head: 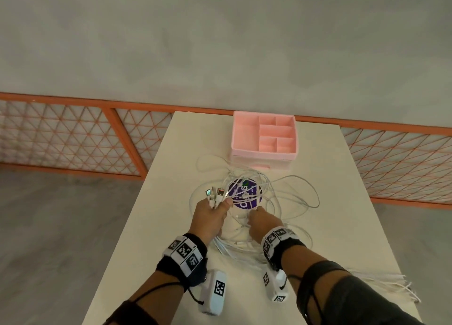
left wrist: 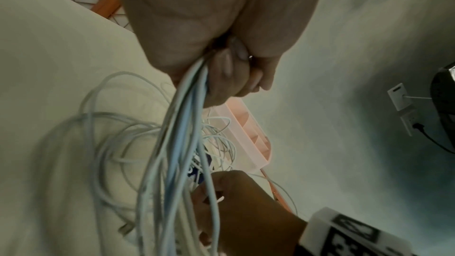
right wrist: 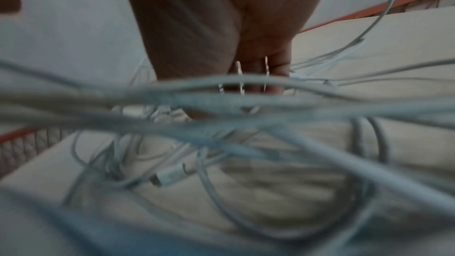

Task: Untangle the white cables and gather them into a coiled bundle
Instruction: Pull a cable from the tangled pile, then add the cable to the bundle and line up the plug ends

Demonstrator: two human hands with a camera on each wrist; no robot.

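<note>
A tangle of white cables (head: 281, 192) sprawls over the middle of the table, partly covering a purple round disc (head: 247, 197). My left hand (head: 217, 206) grips a bunch of cable ends, and their USB plugs (head: 215, 193) stick up out of the fist. In the left wrist view the curled fingers (left wrist: 236, 77) hold the strands (left wrist: 187, 116), which hang down to the table. My right hand (head: 255, 214) reaches into the tangle just right of the left hand, fingers curled, pinching a cable. Thin strands cross its fingers (right wrist: 251, 77) behind blurred cables (right wrist: 221, 100).
A pink organizer tray (head: 265, 135) with several compartments stands on the table (head: 186, 141) behind the tangle. More white strands (head: 381, 280) trail toward the right front edge. A loose plug (right wrist: 169, 175) lies among the loops. An orange mesh fence (head: 73, 133) runs behind the table.
</note>
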